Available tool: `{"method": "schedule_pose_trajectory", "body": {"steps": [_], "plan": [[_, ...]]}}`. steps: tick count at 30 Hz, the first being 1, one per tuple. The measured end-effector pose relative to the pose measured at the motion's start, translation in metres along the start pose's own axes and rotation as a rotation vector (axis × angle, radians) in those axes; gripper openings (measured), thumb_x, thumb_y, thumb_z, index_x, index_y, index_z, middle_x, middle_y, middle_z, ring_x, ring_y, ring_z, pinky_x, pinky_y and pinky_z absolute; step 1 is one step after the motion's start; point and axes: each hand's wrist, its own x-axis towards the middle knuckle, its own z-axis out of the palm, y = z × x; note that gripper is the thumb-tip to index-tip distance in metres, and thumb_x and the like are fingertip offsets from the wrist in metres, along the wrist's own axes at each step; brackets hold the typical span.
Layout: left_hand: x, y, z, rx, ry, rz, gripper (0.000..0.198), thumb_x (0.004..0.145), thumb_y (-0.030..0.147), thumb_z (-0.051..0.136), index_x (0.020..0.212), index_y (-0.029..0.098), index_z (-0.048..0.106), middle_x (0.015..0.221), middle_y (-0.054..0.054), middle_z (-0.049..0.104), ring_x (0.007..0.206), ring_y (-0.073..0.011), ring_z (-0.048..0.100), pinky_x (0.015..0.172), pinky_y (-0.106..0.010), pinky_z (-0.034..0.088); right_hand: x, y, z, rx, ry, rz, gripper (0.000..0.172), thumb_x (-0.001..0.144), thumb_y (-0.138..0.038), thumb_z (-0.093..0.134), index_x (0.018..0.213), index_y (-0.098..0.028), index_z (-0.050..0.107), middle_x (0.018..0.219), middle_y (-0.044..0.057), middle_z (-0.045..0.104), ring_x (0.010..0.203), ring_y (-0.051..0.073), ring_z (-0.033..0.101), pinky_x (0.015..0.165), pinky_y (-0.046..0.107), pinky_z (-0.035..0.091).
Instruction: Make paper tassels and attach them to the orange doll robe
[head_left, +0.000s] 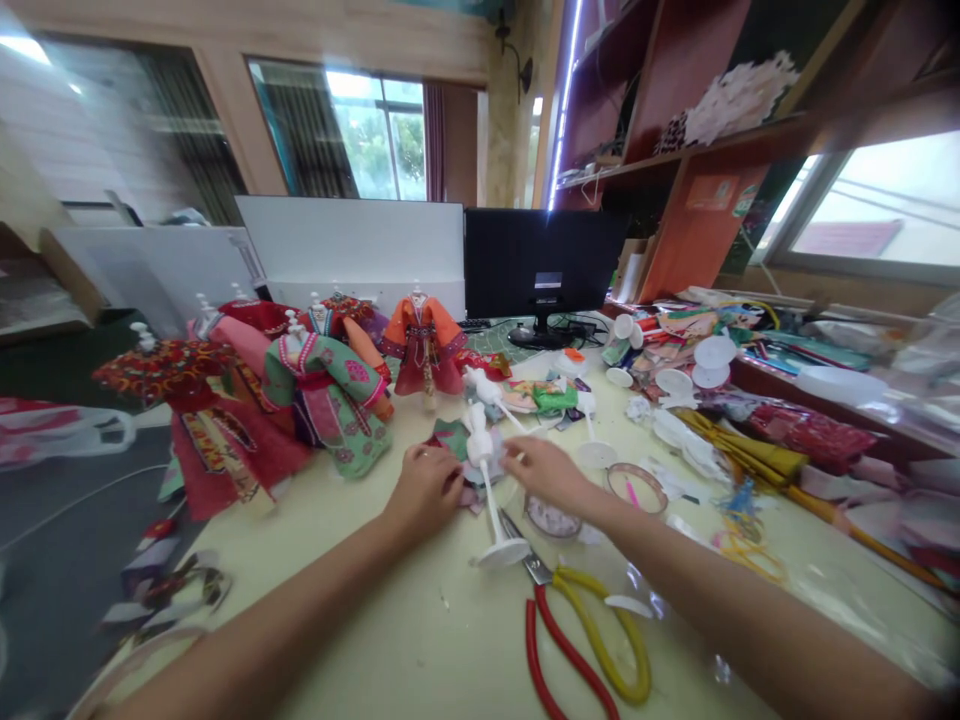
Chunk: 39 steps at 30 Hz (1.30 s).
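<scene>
A white doll body point(479, 440) rises on a thin rod from a round white base point(501, 552), between my two hands. My left hand point(427, 487), wearing a ring, is left of it with bent fingers down on grey-green and pinkish cloth pieces point(474, 496); its fingertips are partly hidden. To the right of the body, my right hand point(549, 470) has its fingers curved towards it and apart, with nothing visible in them. Large scissors point(577, 610) with one red and one yellow handle lie just in front, blades pointing towards the base. Behind stands another white doll body point(484, 385).
Dressed headless dolls point(330, 400) crowd the left, with one in orange and red point(422, 345) at the back. A black monitor point(544, 265) stands behind. White round bases point(712, 355), cloth and plastic bags pile up right. Tape rolls point(637, 486) lie beside my right forearm.
</scene>
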Motion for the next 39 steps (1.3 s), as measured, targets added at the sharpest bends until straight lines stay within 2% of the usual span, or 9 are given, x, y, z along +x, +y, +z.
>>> {"method": "schedule_pose_trajectory", "body": {"steps": [4,9,19,24,27,30,33,35,39], "plan": [[-0.003,-0.001,0.000,-0.024,0.069,-0.008,0.018,0.081,0.018,0.046,0.086,0.021,0.064,0.092,-0.007,0.066,0.088,-0.0222,0.059,0.091,-0.040,0.039,0.038,0.054,-0.045,-0.197,0.200,0.221,0.028,0.086,-0.033,0.047,0.107,-0.020,0.058,0.113,0.009,0.061,0.103,0.024,0.056,0.079,0.032,0.043],[0.002,-0.007,0.002,-0.011,0.191,-0.022,0.026,0.083,0.011,0.038,0.091,0.019,0.062,0.100,-0.008,0.064,0.093,-0.0205,0.059,0.084,-0.034,0.043,0.074,0.110,-0.070,-0.332,0.187,0.437,0.038,0.087,-0.038,0.053,0.117,-0.016,0.050,0.118,0.009,0.054,0.102,0.021,0.055,0.086,0.043,0.046],[0.013,0.003,0.000,0.310,0.264,0.215,0.024,0.079,0.005,0.045,0.091,0.018,0.062,0.090,-0.004,0.070,0.082,-0.0190,0.063,0.084,-0.039,0.034,0.124,0.136,-0.055,-0.405,0.073,0.397,0.035,0.088,-0.034,0.053,0.119,-0.017,0.050,0.120,0.008,0.053,0.102,0.021,0.056,0.085,0.043,0.048],[0.018,0.009,-0.006,0.319,0.315,0.297,0.016,0.079,0.009,0.049,0.084,0.017,0.062,0.083,-0.003,0.070,0.074,-0.0176,0.061,0.080,-0.037,0.034,0.127,0.144,-0.050,-0.386,0.120,0.409,0.031,0.088,-0.033,0.052,0.115,-0.017,0.053,0.117,0.008,0.055,0.099,0.019,0.057,0.084,0.040,0.049],[0.023,0.008,-0.009,0.262,0.321,0.301,0.014,0.080,0.010,0.050,0.084,0.016,0.062,0.083,-0.003,0.070,0.077,-0.0176,0.060,0.080,-0.036,0.035,0.124,0.150,-0.061,-0.332,0.172,0.434,0.031,0.088,-0.033,0.052,0.114,-0.016,0.053,0.115,0.008,0.056,0.098,0.019,0.057,0.083,0.040,0.049],[0.035,0.007,-0.008,0.225,0.244,0.266,0.015,0.082,0.013,0.048,0.087,0.017,0.062,0.087,-0.004,0.069,0.082,-0.0184,0.059,0.085,-0.038,0.035,0.119,0.157,-0.080,-0.259,0.219,0.439,0.032,0.088,-0.034,0.052,0.114,-0.015,0.053,0.113,0.007,0.056,0.096,0.019,0.058,0.081,0.039,0.050],[0.059,0.012,-0.003,0.236,0.021,0.166,0.022,0.085,0.019,0.045,0.101,0.017,0.061,0.101,-0.007,0.067,0.096,-0.0217,0.057,0.091,-0.039,0.034,0.114,0.161,-0.094,-0.199,0.251,0.415,0.032,0.088,-0.033,0.052,0.115,-0.016,0.052,0.113,0.008,0.056,0.095,0.018,0.058,0.080,0.039,0.051],[0.078,0.018,0.004,0.254,-0.118,0.107,0.029,0.085,0.021,0.045,0.110,0.017,0.058,0.111,-0.008,0.063,0.103,-0.0230,0.055,0.092,-0.039,0.036,0.112,0.162,-0.098,-0.180,0.260,0.391,0.033,0.088,-0.033,0.052,0.116,-0.016,0.051,0.114,0.008,0.056,0.096,0.019,0.058,0.080,0.039,0.051],[0.113,0.026,0.023,0.279,-0.232,0.086,0.043,0.081,0.023,0.048,0.124,0.019,0.050,0.127,-0.012,0.051,0.113,-0.0276,0.051,0.091,-0.039,0.041,0.113,0.159,-0.097,-0.200,0.220,0.362,0.033,0.088,-0.034,0.052,0.115,-0.015,0.052,0.114,0.007,0.056,0.096,0.019,0.058,0.080,0.039,0.051]]}}
